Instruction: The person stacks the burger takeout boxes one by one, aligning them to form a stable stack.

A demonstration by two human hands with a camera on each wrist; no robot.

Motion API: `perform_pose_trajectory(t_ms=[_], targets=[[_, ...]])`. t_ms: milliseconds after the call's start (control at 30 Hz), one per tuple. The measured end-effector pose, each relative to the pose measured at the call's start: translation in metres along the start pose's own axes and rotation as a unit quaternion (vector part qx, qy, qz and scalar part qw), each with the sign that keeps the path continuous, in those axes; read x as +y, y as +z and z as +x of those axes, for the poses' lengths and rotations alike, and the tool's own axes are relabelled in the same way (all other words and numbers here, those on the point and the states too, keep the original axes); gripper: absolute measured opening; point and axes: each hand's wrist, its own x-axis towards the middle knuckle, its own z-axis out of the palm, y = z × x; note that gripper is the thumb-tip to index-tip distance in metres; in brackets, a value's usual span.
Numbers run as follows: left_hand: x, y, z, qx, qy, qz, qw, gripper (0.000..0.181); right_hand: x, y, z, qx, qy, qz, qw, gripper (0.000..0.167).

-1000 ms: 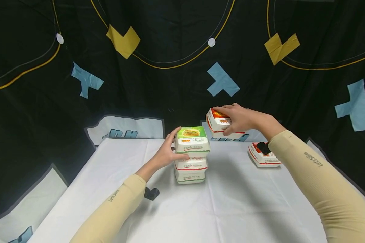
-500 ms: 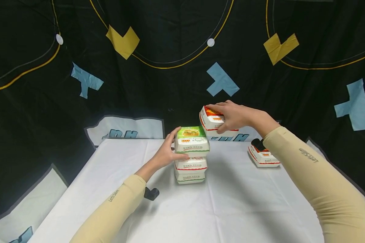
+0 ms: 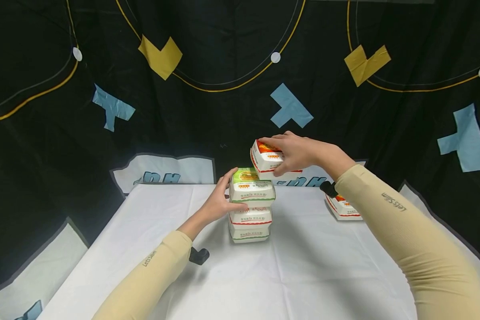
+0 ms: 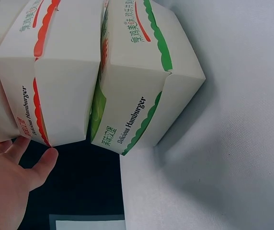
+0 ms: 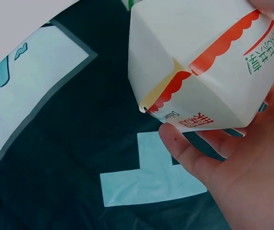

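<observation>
Three burger boxes stand stacked on the white table: a green-trimmed one (image 3: 251, 235) at the bottom, a red-trimmed one (image 3: 250, 216) between, a green-topped one (image 3: 252, 191) uppermost. My left hand (image 3: 216, 204) grips the stack's left side at the top box, thumb across its front; in the left wrist view the hand (image 4: 12, 182) lies beside the boxes. With my right hand (image 3: 302, 152) I hold a red-topped box (image 3: 264, 160) above the stack, slightly right of its centre. The right wrist view shows that box (image 5: 199, 62) tilted, the hand's (image 5: 242, 158) fingers around it.
Another red-topped box (image 3: 344, 209) rests at the table's right rear, partly hidden by my right sleeve. Behind the white table (image 3: 240, 284) hangs a black cloth (image 3: 224, 120) with blue and yellow patches. Black wrist mounts stick out from both sleeves.
My right hand has carried the red-topped box leftward, from right of the stack to over its top. My left hand and the stacked boxes have stayed in place.
</observation>
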Motion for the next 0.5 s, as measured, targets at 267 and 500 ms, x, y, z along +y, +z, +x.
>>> perform_pose_trajectory(t_ms=[267, 500], targets=[[0.002, -0.001, -0.003, -0.003, -0.003, -0.006, 1.0, 0.109, -0.014, 0.002, 0.008, -0.001, -0.01, -0.005, 0.9999, 0.094], [0.002, -0.001, -0.002, -0.007, -0.008, -0.007, 0.9999, 0.108, -0.022, 0.003, 0.016, -0.006, -0.011, -0.023, 0.9997, 0.094]])
